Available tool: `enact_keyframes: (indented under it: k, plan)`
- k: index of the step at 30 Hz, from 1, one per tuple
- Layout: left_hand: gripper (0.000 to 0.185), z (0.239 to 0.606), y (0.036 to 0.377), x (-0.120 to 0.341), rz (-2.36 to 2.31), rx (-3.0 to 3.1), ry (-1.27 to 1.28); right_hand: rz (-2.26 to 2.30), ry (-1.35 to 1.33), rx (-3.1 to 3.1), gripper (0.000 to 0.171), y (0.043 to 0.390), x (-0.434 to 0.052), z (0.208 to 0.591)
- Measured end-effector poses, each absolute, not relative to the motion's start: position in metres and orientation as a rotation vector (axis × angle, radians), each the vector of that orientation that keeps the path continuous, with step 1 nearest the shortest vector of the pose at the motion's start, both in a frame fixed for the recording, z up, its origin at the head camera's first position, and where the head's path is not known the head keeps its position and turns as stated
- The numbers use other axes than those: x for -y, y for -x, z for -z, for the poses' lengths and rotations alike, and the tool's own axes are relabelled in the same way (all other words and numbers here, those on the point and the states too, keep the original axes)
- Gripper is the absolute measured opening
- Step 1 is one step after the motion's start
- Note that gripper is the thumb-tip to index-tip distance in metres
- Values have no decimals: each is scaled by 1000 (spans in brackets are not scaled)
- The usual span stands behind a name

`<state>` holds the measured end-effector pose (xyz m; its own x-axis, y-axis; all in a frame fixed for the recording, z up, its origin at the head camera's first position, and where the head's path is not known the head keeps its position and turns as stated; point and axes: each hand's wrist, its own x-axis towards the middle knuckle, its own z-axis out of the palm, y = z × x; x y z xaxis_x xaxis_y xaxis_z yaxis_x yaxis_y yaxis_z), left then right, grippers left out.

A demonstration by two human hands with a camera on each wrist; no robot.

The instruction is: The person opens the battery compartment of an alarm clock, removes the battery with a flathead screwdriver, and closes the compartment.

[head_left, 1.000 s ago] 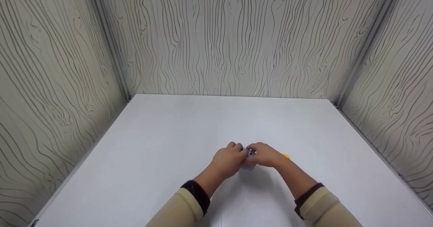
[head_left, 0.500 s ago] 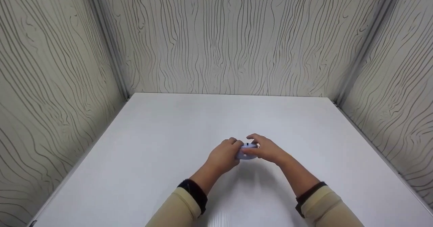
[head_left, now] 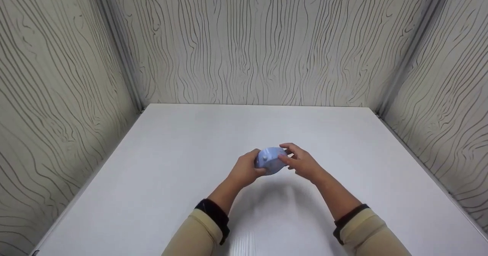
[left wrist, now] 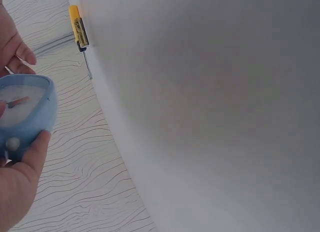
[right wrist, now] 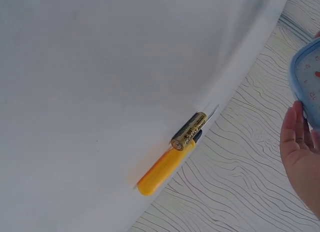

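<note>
A small light-blue alarm clock [head_left: 272, 166] is held above the white table between both hands. My left hand [head_left: 243, 171] grips its left side, thumb along the near edge. At the right edge, my right hand [head_left: 306, 166] holds it with thumb and bent fingers. A pale dial [left wrist: 22, 109] with a reddish pointer faces away from the head camera; red numerals show in the right wrist view. Near the thumb of the left hand [left wrist: 20, 184] sits a pale round knob [left wrist: 13, 143]. The right wrist view crops much of the clock.
On the table [right wrist: 75, 92] lies a screwdriver with a yellow handle [right wrist: 162, 173], and a gold-and-black battery [right wrist: 189, 131] lies against it. Neither shows in the head view. Wood-patterned panels [head_left: 244, 42] stand behind and at both sides.
Both hands have lifted the clock up and away from the body, turning it so its smooth blue body shows instead of the side with dark openings. The yellow handle has gone out of head view.
</note>
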<state>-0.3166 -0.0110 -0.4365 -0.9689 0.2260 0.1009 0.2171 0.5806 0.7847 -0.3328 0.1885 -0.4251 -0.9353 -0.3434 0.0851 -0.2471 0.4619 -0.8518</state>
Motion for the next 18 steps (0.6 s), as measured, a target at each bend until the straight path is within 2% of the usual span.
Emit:
enact_keyframes:
  k: [7,11,18]
  plan:
    - [47,438,318,15,-1516,-2688,-292,1439,548,-2630,52,335,-189,428]
    - [48,440,319,15,-1550,-2675,-240,1420,474,-2656,51,335,-187,430]
    - [80,443,319,15,-1514,-2699,-261,1445,304,-2660,49,338,-182,434]
